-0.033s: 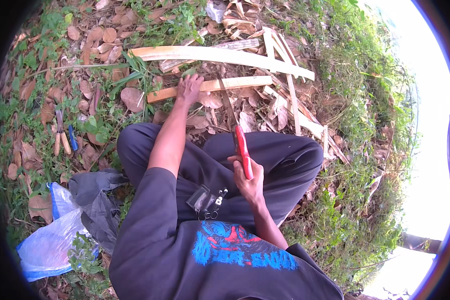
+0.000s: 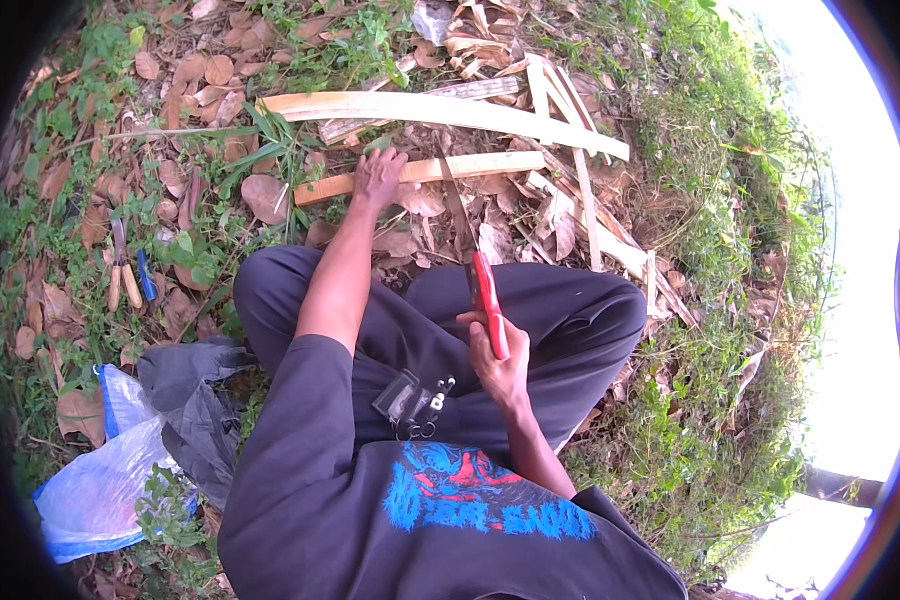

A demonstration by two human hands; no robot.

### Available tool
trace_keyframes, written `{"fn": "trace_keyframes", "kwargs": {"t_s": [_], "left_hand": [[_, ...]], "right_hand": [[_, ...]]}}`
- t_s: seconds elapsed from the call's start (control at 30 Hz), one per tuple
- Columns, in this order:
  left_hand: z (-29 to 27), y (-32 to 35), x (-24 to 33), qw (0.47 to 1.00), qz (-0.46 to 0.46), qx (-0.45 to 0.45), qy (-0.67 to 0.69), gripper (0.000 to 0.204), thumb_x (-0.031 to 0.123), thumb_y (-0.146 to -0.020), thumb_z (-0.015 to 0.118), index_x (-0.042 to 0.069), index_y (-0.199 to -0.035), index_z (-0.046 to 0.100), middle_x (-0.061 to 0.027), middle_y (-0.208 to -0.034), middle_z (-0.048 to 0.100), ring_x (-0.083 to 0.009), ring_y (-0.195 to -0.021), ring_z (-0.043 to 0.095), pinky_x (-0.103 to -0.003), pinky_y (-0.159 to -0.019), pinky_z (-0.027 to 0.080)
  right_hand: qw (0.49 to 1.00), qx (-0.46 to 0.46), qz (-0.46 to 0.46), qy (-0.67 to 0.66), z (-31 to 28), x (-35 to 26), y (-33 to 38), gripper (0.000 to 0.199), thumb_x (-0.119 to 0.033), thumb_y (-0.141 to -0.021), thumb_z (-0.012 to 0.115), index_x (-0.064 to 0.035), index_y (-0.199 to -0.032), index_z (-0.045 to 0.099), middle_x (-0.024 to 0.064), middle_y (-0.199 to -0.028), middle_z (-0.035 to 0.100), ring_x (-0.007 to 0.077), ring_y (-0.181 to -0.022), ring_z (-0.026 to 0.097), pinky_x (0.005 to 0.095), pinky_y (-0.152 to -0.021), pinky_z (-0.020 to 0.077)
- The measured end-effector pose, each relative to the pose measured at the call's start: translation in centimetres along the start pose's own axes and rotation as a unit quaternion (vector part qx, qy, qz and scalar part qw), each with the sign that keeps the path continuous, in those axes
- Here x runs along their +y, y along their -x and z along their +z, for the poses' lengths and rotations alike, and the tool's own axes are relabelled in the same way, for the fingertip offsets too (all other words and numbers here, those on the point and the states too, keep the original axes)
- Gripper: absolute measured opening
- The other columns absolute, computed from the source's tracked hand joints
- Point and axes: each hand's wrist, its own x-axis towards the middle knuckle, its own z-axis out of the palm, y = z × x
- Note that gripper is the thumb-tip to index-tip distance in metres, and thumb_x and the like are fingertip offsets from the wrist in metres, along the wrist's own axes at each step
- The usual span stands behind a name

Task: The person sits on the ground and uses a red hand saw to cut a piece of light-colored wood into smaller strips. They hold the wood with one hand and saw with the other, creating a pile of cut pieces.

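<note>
Item 1: a narrow, square-edged strip of pale wood (image 2: 470, 167), smooth-faced and darker toward its left end, is being held down on the leaf-covered ground ahead of the crossed legs. It is being pressed from above by the left hand (image 2: 378, 178), whose fingers are being laid across it, slightly spread; how far they are being curled around its far edge cannot be told.

Item 2: a saw with a glossy red handle (image 2: 488, 300) and a thin, tapering, dull metal blade (image 2: 454, 197) is being gripped in the right hand (image 2: 498, 355), its fingers being wrapped closely about the handle. The strip is being crossed by the blade just to the right of the left hand; the depth of any cut cannot be made out.

Item 3: a longer, broader, cream-coloured board (image 2: 420, 108), appearing bowed, is being supported beyond the strip on a rough, greyish slat (image 2: 475, 90) and loose debris. Curled, papery wood shavings (image 2: 475, 48) are being heaped farther off.

Item 4: two slim tools with tan wooden handles (image 2: 123, 286) are being kept at the left beside a blue-handled tool (image 2: 146, 276).

Item 5: crumpled black plastic (image 2: 195, 395) and a translucent, blue-edged plastic sheet (image 2: 110, 490) are being left near the left knee.
</note>
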Motion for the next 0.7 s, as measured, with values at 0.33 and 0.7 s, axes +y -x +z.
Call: {"fn": "trace_keyframes", "kwargs": {"t_s": [0.33,0.7], "left_hand": [[0.3,-1.5,-0.8,1.0,0.01,-0.009,0.027,0.061,0.049,-0.077,0.077,0.012,-0.123,0.064,-0.0104,-0.133,0.059,-0.0315,-0.126,0.052,-0.057,-0.106,0.04],[1.2,-0.4,-1.7,0.999,0.022,-0.001,0.033,0.049,0.044,-0.076,0.079,0.008,-0.108,0.066,-0.0089,-0.111,0.064,-0.0261,-0.106,0.059,-0.047,-0.092,0.047]], "right_hand": [[0.998,-0.015,0.005,-0.068,0.8,-0.7,0.4,0.02,-0.005,-0.094,0.051,0.0043,-0.097,0.068,-0.0073,-0.055,0.046,0.0002,-0.048,0.04,0.0209,-0.045,0.0317],[0.998,-0.014,0.034,-0.049,1.4,0.1,0.4,0.019,-0.005,-0.093,0.051,0.0032,-0.096,0.068,-0.005,-0.055,0.046,0.0017,-0.048,0.041,0.0231,-0.045,0.0332]]}}
